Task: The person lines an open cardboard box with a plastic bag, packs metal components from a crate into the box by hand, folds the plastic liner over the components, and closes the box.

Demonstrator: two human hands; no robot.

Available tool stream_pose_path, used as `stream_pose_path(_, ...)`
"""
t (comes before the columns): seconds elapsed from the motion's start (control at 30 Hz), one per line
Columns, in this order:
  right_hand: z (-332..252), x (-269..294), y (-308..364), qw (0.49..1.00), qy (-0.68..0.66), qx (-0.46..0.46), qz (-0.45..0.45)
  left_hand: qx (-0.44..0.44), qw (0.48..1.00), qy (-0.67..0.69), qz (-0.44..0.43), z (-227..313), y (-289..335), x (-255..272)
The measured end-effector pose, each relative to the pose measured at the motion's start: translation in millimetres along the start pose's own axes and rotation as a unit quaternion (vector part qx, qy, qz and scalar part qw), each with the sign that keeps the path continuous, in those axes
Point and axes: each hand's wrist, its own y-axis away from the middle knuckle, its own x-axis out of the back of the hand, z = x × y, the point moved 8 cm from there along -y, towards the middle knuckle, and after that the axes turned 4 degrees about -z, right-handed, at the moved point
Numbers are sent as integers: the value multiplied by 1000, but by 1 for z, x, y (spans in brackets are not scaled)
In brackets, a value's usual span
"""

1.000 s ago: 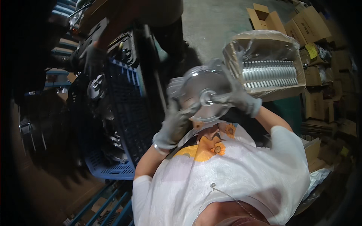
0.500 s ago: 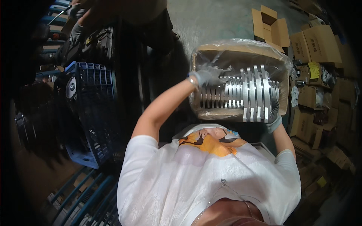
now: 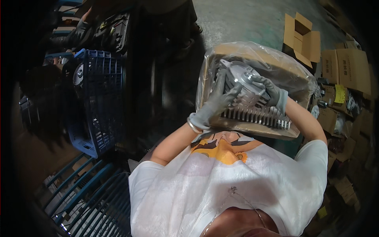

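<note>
Between my hands, over the box, is a stack of silver metal flange-like parts (image 3: 241,75) with projecting lugs and a round raised hub on the face that shows. My left hand (image 3: 219,98), in a grey glove, grips the stack's left side with the thumb apart from the fingers. On the other side my right hand (image 3: 273,91), also gloved, has its fingers bent over the edge near the hub. Under the stack, a row of similar metal parts (image 3: 256,117) stands on edge in the cardboard box (image 3: 272,131), lined with clear plastic (image 3: 203,75).
A blue plastic crate (image 3: 103,79) stands at left, with a round metal part inside. Beyond it, a person's gloved hand (image 3: 81,29) is near dark equipment. An open carton (image 3: 302,39) lies on the floor beyond the box; several cartons (image 3: 347,69) are piled at right.
The stack, earlier lying sideways across the box with its edges showing, has turned so its hub face shows. My left hand has come onto its side; my right hand has moved up and left.
</note>
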Motion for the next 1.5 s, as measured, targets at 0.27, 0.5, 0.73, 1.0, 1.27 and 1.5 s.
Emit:
stream_pose_path(0.27, -17, -46, -32, 988, 121, -82, 40, -15, 972, 234, 11, -25, -21, 40)
stream_pose_path(0.5, -46, 3, -45, 951, 282, -83, 99, 75, 949, 295, 84, 6, 13, 63)
stream_pose_path(0.73, -36, 27, -52, 930, 295, -211, 55, 42, 923, -279, 263, -66, 66, 93)
stream_pose_path(1.0, -44, 40, -79, 975, 146, 115, 121, 64, 883, 466, 12, -177, 119, 11)
stream_pose_path(1.27, -39, 30, -89, 962, 189, 93, 172, 419, 890, 160, 86, -249, 146, 3)
stream_pose_path(1.5, -41, -2, -76, 953, 209, 133, 177, 197, 971, 91, 103, -392, 154, 8)
